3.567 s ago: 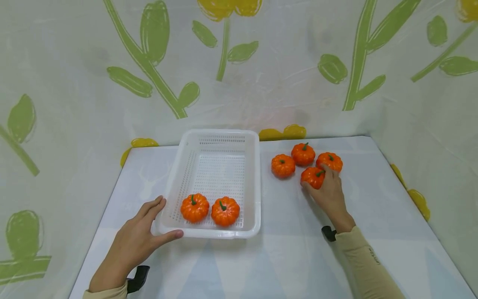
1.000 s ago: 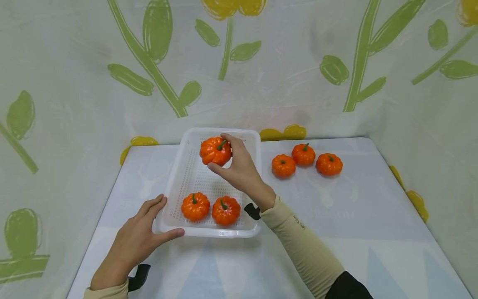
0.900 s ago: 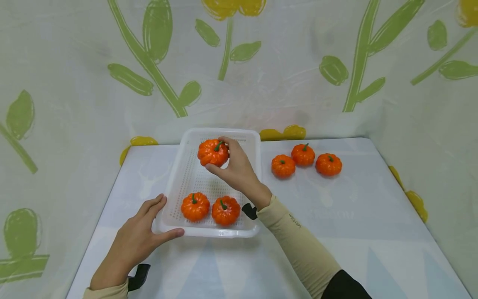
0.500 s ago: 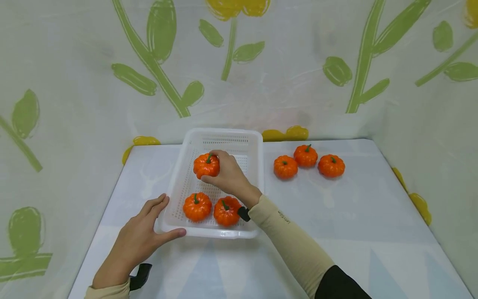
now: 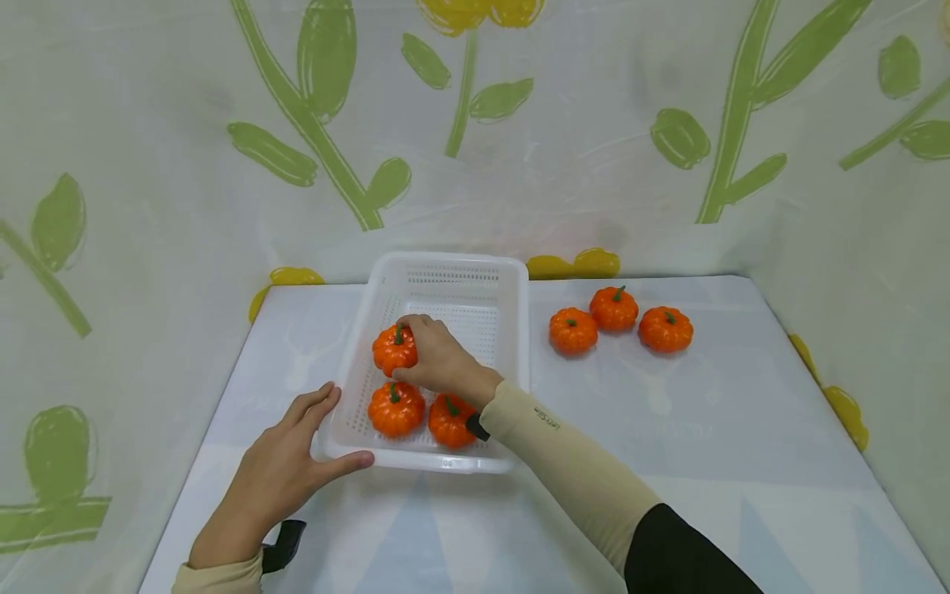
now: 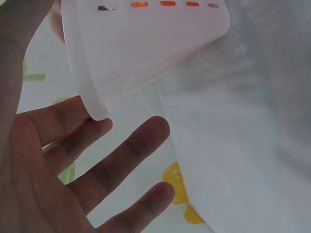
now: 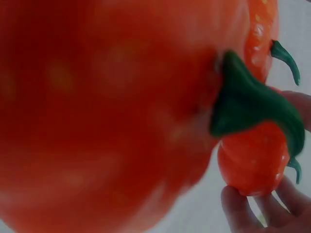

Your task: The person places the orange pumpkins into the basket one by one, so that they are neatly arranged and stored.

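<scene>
The right hand [image 5: 441, 359] grips a mini pumpkin [image 5: 391, 352] within the white plastic basket [image 5: 463, 279]

Seen from the head camera, with the basket as the clock's centre, the gripped pumpkin sits at about 9 o'clock, its green stem pointing up, fingers and thumb curled around it. Whether it touches the basket's floor cannot be told. Just below it, at 7 o'clock, lies a front-left pumpkin [image 5: 396, 412]; a front-right pumpkin [image 5: 449, 425] lies near 5 o'clock, partly covered by a black piece [image 5: 478, 427] at the right wrist.

The left hand [image 5: 278, 466], at 8 o'clock, rests against the basket's near corner with its fingers spread; in the left wrist view, two fingers touch the rim while two extend past it.

Between 2 and 3 o'clock, three loose pumpkins [image 5: 613, 309] stand close together on the desk [image 5: 705, 429]. At 12 o'clock rises a plant-printed wall [image 5: 579, 165].
</scene>
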Action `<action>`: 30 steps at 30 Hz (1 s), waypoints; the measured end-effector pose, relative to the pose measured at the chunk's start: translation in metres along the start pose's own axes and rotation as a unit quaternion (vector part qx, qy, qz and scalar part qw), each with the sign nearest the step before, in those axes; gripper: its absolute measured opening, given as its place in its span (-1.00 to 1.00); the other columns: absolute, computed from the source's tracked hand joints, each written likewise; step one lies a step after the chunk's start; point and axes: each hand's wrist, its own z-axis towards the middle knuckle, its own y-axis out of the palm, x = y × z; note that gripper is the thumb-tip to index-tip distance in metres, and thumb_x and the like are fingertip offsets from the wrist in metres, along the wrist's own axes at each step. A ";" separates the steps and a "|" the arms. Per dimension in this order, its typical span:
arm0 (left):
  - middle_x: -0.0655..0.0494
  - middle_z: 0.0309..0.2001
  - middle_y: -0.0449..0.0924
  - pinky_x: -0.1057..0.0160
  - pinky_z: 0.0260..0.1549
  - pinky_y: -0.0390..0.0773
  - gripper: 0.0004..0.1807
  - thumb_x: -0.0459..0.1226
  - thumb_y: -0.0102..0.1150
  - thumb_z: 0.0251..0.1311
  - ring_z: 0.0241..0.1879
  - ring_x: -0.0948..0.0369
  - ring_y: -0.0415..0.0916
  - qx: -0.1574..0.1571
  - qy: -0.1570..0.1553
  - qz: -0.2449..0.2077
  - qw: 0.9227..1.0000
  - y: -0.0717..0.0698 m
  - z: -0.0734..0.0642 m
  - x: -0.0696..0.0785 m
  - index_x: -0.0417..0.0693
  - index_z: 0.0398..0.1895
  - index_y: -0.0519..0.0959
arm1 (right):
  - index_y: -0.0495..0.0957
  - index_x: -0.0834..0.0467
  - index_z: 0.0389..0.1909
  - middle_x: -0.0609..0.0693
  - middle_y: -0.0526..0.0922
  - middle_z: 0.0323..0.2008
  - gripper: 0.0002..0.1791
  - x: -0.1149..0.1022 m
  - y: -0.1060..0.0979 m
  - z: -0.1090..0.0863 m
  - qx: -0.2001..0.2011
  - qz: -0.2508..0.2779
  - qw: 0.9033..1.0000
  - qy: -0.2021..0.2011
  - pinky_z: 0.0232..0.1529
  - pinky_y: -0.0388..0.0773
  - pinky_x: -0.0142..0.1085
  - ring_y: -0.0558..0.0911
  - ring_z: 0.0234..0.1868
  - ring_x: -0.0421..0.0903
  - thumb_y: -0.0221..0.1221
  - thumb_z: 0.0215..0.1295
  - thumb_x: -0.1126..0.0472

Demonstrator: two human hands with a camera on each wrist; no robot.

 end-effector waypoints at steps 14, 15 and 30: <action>0.06 0.37 0.14 -0.20 -0.11 0.45 0.16 0.48 0.09 -0.26 -0.01 -0.16 0.46 0.000 0.005 0.001 1.000 0.000 0.002 0.002 0.04 0.41 0.16 | 0.21 0.02 0.28 -0.02 0.28 0.20 -0.21 0.013 0.004 0.002 -0.041 0.006 0.999 0.030 0.16 0.40 -0.24 0.42 0.09 -0.13 0.35 0.04 0.02; 0.06 0.37 0.14 -0.20 -0.11 0.45 0.16 0.48 0.09 -0.26 -0.01 -0.16 0.46 0.000 0.005 0.001 1.000 0.000 0.002 0.002 0.04 0.41 0.16 | 0.21 0.03 0.29 -0.01 0.28 0.20 -0.20 0.013 0.004 0.002 -0.041 0.004 0.999 0.030 0.16 0.40 -0.24 0.42 0.09 -0.12 0.35 0.03 0.02; 0.05 0.38 0.13 -0.22 -0.10 0.45 0.17 0.48 0.07 -0.26 0.02 -0.16 0.44 -0.003 0.000 0.000 1.000 0.002 0.001 0.000 0.06 0.42 0.14 | 0.23 0.00 0.31 0.02 0.24 0.26 -0.20 0.014 0.005 0.000 -0.054 0.011 0.998 0.041 0.19 0.36 -0.20 0.38 0.17 -0.08 0.34 0.04 -0.02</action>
